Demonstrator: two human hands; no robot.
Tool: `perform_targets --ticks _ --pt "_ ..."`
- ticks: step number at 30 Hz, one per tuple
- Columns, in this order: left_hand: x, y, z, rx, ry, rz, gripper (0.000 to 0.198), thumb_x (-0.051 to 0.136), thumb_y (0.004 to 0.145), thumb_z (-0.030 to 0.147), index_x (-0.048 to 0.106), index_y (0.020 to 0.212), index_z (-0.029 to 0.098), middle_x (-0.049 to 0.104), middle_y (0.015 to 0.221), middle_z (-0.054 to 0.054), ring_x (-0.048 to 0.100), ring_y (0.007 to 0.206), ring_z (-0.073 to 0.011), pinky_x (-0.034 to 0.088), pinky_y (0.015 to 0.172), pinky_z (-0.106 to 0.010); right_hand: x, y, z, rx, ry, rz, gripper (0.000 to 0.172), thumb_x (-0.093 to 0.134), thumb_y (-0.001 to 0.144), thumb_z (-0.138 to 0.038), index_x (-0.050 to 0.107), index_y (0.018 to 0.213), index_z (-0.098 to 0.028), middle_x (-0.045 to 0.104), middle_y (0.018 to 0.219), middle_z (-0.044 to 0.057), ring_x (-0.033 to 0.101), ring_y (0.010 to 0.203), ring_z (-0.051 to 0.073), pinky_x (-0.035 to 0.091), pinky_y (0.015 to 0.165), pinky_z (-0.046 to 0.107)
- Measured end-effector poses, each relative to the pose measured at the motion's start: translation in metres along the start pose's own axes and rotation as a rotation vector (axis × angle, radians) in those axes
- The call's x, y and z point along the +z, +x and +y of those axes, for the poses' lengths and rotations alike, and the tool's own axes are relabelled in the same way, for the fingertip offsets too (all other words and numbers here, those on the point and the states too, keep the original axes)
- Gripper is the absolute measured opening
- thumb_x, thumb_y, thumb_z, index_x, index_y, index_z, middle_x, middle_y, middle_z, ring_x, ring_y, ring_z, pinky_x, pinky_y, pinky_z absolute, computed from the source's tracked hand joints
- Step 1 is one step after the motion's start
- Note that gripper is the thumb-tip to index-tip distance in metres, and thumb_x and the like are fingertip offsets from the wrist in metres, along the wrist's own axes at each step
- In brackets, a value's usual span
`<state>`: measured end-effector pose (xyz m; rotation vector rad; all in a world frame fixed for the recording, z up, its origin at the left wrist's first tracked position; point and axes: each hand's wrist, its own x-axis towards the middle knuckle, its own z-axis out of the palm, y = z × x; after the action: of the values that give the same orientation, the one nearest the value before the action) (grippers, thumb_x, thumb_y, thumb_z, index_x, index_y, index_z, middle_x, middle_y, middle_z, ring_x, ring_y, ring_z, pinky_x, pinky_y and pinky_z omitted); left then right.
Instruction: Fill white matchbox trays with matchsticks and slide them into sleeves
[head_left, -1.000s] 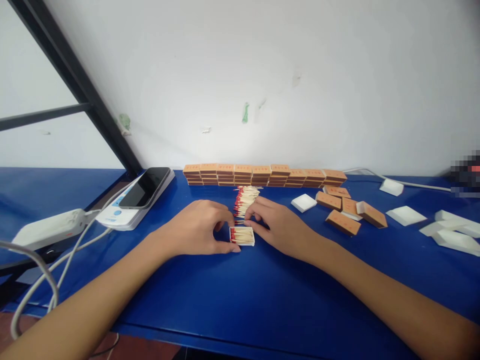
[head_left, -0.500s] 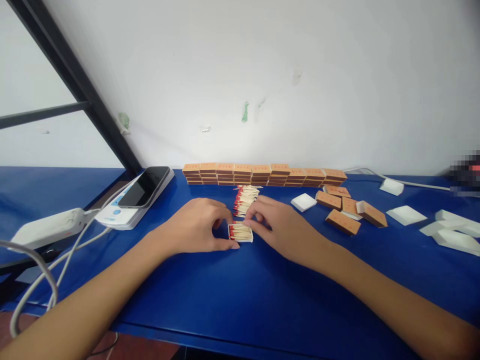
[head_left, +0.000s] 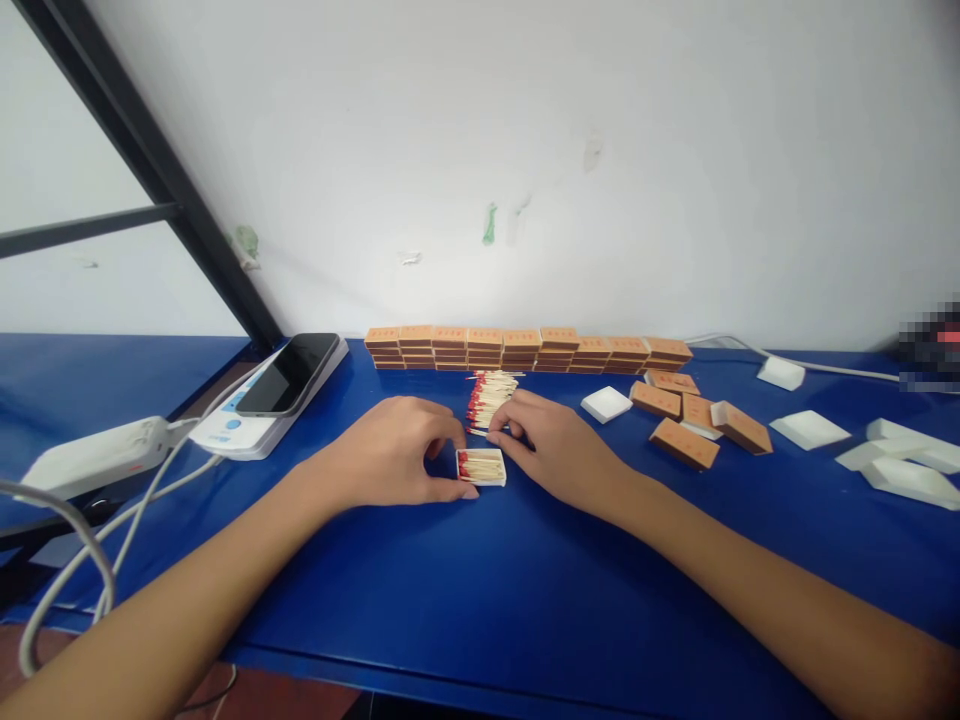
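Note:
A small white matchbox tray (head_left: 501, 479) lies on the blue table, with red-headed matches (head_left: 480, 465) inside it. Round its left end are the thumb and index finger of my left hand (head_left: 401, 452), gripping it. Just behind the tray is a pile of loose matches (head_left: 491, 398), heads to the left. My right hand (head_left: 544, 445) is at the near right edge of this pile, thumb and index finger pinched together on a match there.
Behind the pile, stacked orange matchboxes (head_left: 486, 340) form a row along the wall. On the right lie several loose matchboxes (head_left: 684, 443) and white trays (head_left: 810, 429). A phone (head_left: 289, 375) rests on a white device (head_left: 225, 432) at left, near a power strip (head_left: 97, 458) and cables.
My right hand has moved slightly back from the tray to the near edge of the match pile, uncovering the tray's right end. My left hand keeps its place.

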<state>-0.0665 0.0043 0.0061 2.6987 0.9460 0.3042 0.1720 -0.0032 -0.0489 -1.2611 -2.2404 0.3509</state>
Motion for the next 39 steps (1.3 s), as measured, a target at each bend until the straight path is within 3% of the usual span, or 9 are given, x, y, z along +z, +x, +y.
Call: perform_targets --ticks 7,12,18,23,32,39 --pt "0.001 0.000 -0.002 -0.004 -0.001 0.005 0.037 0.083 0.080 0.054 0.077 0.095 0.020 0.068 0.081 0.000 0.060 0.070 -0.0139 0.041 0.062 -0.029 -0.008 0.000 -0.001 0.018 -0.047 -0.050 0.011 0.058 0.102 -0.020 0.062 0.091 -0.019 0.061 0.091 0.003 0.054 0.074 0.015 0.040 0.067 0.030" --pt "0.000 0.000 -0.001 -0.006 0.007 0.003 0.037 0.082 0.081 0.053 0.077 0.096 0.020 0.068 0.081 0.000 0.061 0.071 -0.0138 0.041 0.062 -0.029 -0.019 -0.009 -0.007 -0.041 -0.012 -0.009 0.014 0.056 0.103 -0.023 0.061 0.091 -0.021 0.061 0.090 0.003 0.055 0.075 0.016 0.040 0.067 0.030" --pt "0.001 0.000 -0.001 0.010 0.012 0.017 0.038 0.082 0.081 0.055 0.077 0.094 0.020 0.066 0.079 0.001 0.059 0.069 -0.0129 0.041 0.061 -0.029 -0.018 -0.013 -0.020 -0.059 0.044 -0.105 0.008 0.061 0.098 -0.021 0.063 0.090 -0.022 0.062 0.088 0.002 0.055 0.073 0.015 0.040 0.066 0.029" --pt "0.000 0.000 -0.001 -0.003 0.013 0.003 0.037 0.082 0.081 0.055 0.076 0.094 0.021 0.067 0.080 0.002 0.059 0.070 -0.0127 0.040 0.062 -0.030 -0.015 -0.003 -0.004 -0.038 0.055 0.024 0.008 0.060 0.100 -0.022 0.067 0.095 -0.022 0.061 0.090 0.001 0.054 0.072 0.014 0.040 0.067 0.029" --pt "0.000 -0.001 -0.001 0.003 0.014 0.001 0.037 0.082 0.081 0.055 0.076 0.094 0.020 0.067 0.081 0.001 0.060 0.071 -0.0137 0.039 0.062 -0.030 -0.008 -0.002 0.007 0.003 -0.080 -0.023 0.008 0.064 0.099 -0.023 0.066 0.091 -0.021 0.061 0.091 0.001 0.053 0.069 0.014 0.036 0.063 0.029" --pt "-0.001 -0.001 0.000 -0.008 0.009 -0.003 0.036 0.083 0.080 0.053 0.076 0.095 0.021 0.068 0.082 0.001 0.060 0.072 -0.0137 0.039 0.063 -0.029 -0.011 -0.004 0.007 -0.067 -0.192 -0.052 0.008 0.063 0.101 -0.024 0.063 0.094 -0.020 0.062 0.091 0.002 0.054 0.068 0.014 0.037 0.061 0.029"
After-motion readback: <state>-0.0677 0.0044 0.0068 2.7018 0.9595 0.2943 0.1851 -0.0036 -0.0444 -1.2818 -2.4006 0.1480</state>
